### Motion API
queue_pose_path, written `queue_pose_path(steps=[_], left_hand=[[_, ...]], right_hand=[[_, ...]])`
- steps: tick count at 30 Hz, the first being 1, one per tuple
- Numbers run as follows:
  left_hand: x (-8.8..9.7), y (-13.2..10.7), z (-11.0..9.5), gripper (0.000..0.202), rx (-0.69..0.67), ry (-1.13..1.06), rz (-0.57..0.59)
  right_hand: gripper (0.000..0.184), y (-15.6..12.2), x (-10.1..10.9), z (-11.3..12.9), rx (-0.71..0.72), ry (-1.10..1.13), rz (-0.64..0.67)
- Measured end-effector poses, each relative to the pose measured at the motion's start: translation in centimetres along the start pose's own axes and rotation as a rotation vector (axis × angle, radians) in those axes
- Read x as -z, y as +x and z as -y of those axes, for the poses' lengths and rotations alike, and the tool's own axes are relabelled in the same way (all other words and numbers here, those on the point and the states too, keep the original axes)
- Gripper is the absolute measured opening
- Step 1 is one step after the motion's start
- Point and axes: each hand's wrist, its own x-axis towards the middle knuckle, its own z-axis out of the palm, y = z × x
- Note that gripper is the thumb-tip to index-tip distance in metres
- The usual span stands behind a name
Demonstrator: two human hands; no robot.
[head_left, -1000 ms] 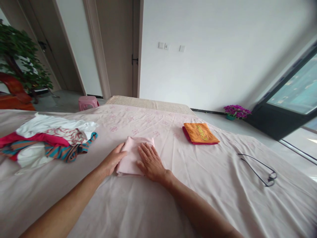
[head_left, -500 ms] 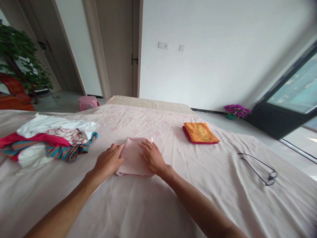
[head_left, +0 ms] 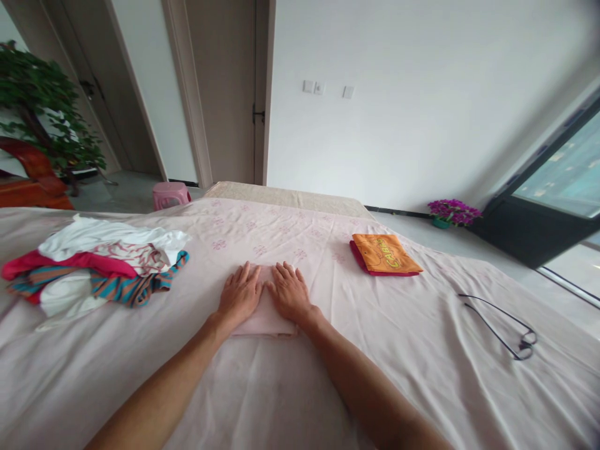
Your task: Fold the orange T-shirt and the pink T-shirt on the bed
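A folded pale pink garment [head_left: 265,320] lies on the bed in front of me, mostly covered by my hands. My left hand [head_left: 240,295] lies flat on its left half with fingers stretched out. My right hand [head_left: 290,290] lies flat on its right half, fingers spread, thumb side touching the left hand. Neither hand holds anything.
A pile of unfolded clothes [head_left: 94,265], white, red and striped, sits at the left of the bed [head_left: 422,350]. A folded orange and red stack [head_left: 385,254] lies to the right, and a dark wire hanger [head_left: 504,317] further right. A pink stool [head_left: 169,194] stands beyond.
My left hand has moved from the garment's left edge onto its top. Both hands now press flat side by side on it.
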Motion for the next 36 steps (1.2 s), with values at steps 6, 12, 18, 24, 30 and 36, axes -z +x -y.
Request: queue_pose_path(steps=[6,12,18,24,30,36], left_hand=[[1.1,-1.2,3.1,0.052,-0.048,-0.018,0.062],[4.6,-3.6,6.3,0.05,-0.065,-0.353,0.068],[8.2,-6.3,6.5,0.038,-0.083,-0.461,0.113],[9.2,-7.6,4.5,0.032,-0.271,-0.327,0.177],[8.2,-7.8,3.7,0.027,-0.334,-0.211,0.153],[7.6,-7.9,3.4,0.022,-0.343,-0.246,0.152]], right_hand=[[0.051,-0.4,1.0,-1.1,0.017,0.004,0.033],[0.044,-1.9,3.0,-0.1,0.152,0.035,-0.079],[0.047,-5.3,4.7,3.4,0.414,0.067,0.017],[0.056,-6.9,4.5,3.2,0.375,-0.001,0.065],[0.047,-7.8,4.0,3.1,0.334,-0.083,0.031],[0.024,-7.4,3.6,2.6,0.348,-0.133,0.023]])
